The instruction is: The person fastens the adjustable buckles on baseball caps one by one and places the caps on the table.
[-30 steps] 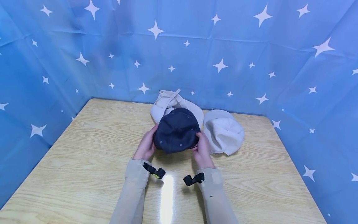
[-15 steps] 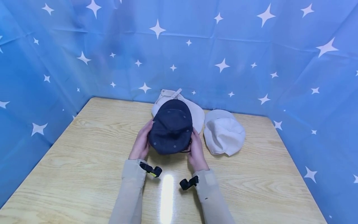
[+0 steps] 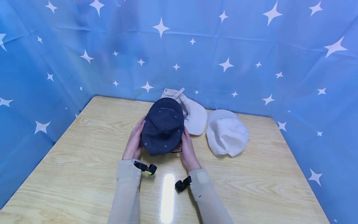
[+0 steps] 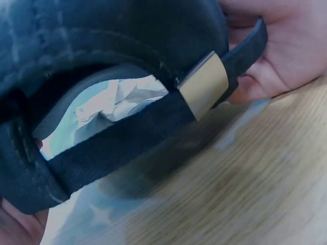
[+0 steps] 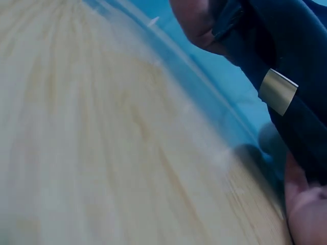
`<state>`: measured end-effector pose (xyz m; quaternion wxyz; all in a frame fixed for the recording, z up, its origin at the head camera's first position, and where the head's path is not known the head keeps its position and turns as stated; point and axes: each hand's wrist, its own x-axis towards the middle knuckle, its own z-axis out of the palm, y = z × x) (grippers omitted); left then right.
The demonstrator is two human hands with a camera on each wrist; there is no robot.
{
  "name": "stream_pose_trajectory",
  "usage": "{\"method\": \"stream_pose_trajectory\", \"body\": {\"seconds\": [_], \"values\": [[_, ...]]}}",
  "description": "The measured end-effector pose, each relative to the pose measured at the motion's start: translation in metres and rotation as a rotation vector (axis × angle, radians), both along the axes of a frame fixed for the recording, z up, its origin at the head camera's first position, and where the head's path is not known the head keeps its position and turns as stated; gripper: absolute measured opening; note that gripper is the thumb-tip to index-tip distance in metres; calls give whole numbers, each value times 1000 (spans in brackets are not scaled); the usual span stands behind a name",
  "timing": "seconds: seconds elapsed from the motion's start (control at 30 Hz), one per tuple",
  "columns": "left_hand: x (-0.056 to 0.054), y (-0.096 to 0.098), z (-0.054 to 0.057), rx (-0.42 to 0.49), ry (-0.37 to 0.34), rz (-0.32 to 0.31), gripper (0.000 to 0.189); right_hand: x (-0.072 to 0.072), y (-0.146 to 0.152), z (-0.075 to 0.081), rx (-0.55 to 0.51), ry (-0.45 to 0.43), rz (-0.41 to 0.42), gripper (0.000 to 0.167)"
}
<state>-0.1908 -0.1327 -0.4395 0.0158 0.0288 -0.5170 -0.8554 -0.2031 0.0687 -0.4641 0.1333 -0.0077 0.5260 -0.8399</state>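
A navy baseball cap [image 3: 162, 127] is held up over the table, its brim pointing to the back. My left hand [image 3: 134, 140] grips its left side, and my right hand [image 3: 188, 151] grips the right side near the back opening. In the left wrist view the cap's back strap [image 4: 117, 143] runs through a gold buckle [image 4: 205, 86], with its loose end sticking out by the right hand. The same buckle [image 5: 278, 92] shows in the right wrist view. Fingers under the cap are mostly hidden. A gap between cap and table appears in the left wrist view.
Behind the navy cap lies a white cap [image 3: 197, 116] with dark lettering, strap up, partly covered from view. To its right a second off-white cap [image 3: 227, 133] sits crumpled on the wooden table [image 3: 84, 149]. A blue star-patterned curtain [image 3: 179, 53] borders the back and sides.
Both hands have carried the navy cap left, and it has turned so its brim points away. More of the white cap behind, including its lettering, now shows.
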Motion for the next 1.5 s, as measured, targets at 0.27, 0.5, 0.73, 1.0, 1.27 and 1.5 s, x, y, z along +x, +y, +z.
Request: {"method": "stream_pose_trajectory", "body": {"seconds": [0.27,0.5,0.73,1.0,1.27,1.5], "values": [[7,-17,9,-17,11,63,57,0,-23,17,184,-7,66,46],[10,-33,9,-27,33,161,56,-14,-43,1,409,96,130,46],[15,-53,9,34,28,185,51,-21,-60,-4,509,172,188,49],[23,-66,13,120,117,175,50,-24,-73,0,455,145,264,52],[26,-79,14,252,121,196,53,-29,-90,0,573,207,308,53],[21,-88,5,268,7,227,58,-37,-92,0,742,197,286,57]]}}
